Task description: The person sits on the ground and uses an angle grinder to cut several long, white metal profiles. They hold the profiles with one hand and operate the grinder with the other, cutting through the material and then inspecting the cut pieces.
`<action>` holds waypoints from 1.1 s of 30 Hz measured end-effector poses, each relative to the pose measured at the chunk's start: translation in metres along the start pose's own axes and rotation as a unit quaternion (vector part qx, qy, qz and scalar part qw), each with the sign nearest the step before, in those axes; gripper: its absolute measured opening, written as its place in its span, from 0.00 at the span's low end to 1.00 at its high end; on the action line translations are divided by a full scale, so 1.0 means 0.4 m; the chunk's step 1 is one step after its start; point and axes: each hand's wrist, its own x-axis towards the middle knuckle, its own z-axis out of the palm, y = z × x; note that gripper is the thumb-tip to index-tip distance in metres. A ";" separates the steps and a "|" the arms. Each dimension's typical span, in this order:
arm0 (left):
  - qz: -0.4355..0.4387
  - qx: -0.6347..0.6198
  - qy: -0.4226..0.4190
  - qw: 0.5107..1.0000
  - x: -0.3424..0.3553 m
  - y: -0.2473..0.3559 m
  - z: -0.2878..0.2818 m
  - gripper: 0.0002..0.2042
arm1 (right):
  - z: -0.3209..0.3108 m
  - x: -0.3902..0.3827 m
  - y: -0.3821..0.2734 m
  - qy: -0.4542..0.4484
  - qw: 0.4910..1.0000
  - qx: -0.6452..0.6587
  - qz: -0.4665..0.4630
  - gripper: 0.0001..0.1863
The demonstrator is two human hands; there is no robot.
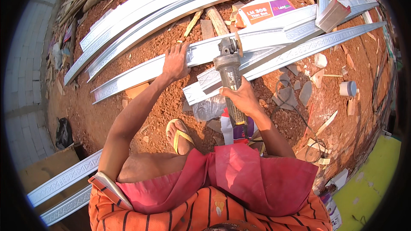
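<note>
My left hand (174,62) grips a long silver metal channel (132,81) lying across the dirt, fingers over its upper edge. My right hand (239,96) is closed around the body of an angle grinder (227,70). The grinder's head and upright disc (238,45) are over that same channel, to the right of my left hand; whether the disc touches it I cannot tell. More channels (278,60) lie just below and to the right, crossing under the long one. A black cord (299,115) trails from the tool over the rubble.
Other channels (158,10) lie at the top with wood scraps (216,19) and a printed sack (259,10). A block wall (23,68) is at left, two more channels (64,175) at lower left, a white container (347,87) and yellow-green sheet (366,177) at right. My sandalled foot (180,139) stands on the soil.
</note>
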 end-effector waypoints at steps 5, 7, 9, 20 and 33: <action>-0.004 -0.010 -0.009 1.000 -0.003 0.002 -0.006 0.43 | 0.003 0.007 0.017 0.002 1.000 -0.006 0.005 0.24; -0.003 -0.006 -0.014 1.000 -0.001 0.001 -0.007 0.43 | 0.002 0.005 0.013 0.007 1.000 -0.014 -0.002 0.24; -0.002 0.005 -0.017 1.000 0.000 0.002 -0.008 0.43 | 0.003 0.006 0.016 0.013 1.000 -0.021 -0.008 0.24; 0.000 0.008 -0.003 1.000 0.001 -0.001 0.002 0.43 | 0.001 0.006 0.010 0.003 1.000 -0.004 -0.013 0.22; 0.000 -0.002 -0.007 1.000 -0.002 0.001 -0.008 0.42 | -0.006 0.006 -0.008 -0.022 0.999 -0.004 0.032 0.37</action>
